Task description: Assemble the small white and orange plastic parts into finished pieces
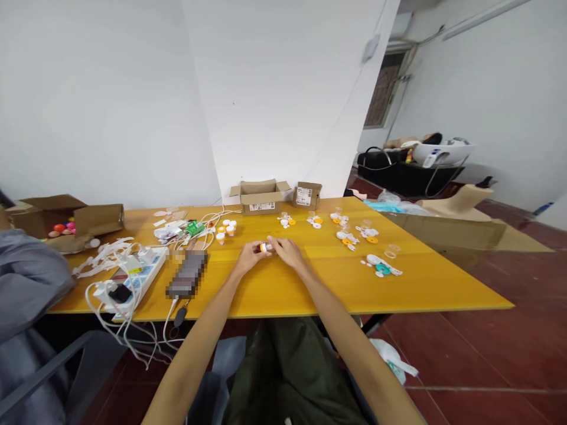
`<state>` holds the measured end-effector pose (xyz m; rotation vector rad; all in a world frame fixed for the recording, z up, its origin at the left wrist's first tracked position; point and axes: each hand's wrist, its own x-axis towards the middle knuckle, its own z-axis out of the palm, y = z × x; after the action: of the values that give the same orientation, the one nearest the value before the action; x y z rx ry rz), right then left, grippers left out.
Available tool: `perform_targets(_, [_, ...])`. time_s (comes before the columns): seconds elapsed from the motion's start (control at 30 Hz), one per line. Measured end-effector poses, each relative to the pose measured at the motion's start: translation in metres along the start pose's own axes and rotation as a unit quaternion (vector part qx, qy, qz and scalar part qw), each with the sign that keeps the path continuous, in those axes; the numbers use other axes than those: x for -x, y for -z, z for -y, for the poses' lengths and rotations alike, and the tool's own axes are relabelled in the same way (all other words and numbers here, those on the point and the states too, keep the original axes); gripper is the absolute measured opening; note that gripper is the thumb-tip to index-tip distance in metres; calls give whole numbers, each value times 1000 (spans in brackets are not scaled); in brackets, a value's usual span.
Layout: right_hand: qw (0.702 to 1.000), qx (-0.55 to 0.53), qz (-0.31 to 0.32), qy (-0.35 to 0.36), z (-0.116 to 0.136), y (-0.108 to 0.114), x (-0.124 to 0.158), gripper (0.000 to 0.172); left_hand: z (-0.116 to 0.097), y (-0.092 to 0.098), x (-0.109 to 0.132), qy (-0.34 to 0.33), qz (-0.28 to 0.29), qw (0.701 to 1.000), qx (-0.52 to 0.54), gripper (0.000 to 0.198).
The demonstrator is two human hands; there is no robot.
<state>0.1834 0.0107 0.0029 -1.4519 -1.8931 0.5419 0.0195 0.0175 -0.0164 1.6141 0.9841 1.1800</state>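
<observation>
Just above the tabletop, in the middle of the head view, my two hands meet around a small white-and-orange cylindrical piece (266, 248). My left hand (250, 256) is closed on its left side. From the right, my right hand (287, 252) has its fingers bent over the other end, partly hiding it. Left of my hands stands a cluster of several similar white-and-orange pieces (225, 229). On the right lie small groups of loose parts: white and orange discs (346, 238), clear rings (392, 251) and a teal ring (383, 269).
An open cardboard box (262, 203) and a smaller box (307, 196) stand at the back. A power strip (142, 283) with tangled cables and a blurred-out dark device (188, 274) lie left. Another person's grey sleeve (33, 277) is at far left, near a box of coloured balls (104, 217).
</observation>
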Motion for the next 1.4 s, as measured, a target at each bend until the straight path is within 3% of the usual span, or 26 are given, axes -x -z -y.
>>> perform_targets(0.13, [999, -19, -24, 31, -1, -1, 0, 41, 1, 0, 0, 3, -1, 1000, -2, 32])
perform_targets(0.2, [999, -9, -17, 38, -2, -1, 0, 45, 2, 0, 0, 8, 0, 1000, -3, 33])
perform_targets(0.47, [999, 26, -9, 23, 4, 3, 1, 48, -1, -1, 0, 9, -2, 1000, -6, 32])
perform_targets(0.63, [997, 64, 22, -26, 4, 4, 1, 55, -1, -2, 0, 15, -6, 1000, -6, 35])
perform_targets(0.87, [999, 46, 19, 5, 3, 2, 0, 58, -3, 0, 1, 5, -7, 1000, -9, 37])
perform_targets(1.27, [998, -6, 39, -54, 9, 5, -1, 70, -9, -2, 5, 2, -2, 1000, -20, 48])
perform_targets(1.4, [998, -2, 27, -65, 10, 3, -3, 67, -16, -2, 8, -27, -23, 999, -21, 40])
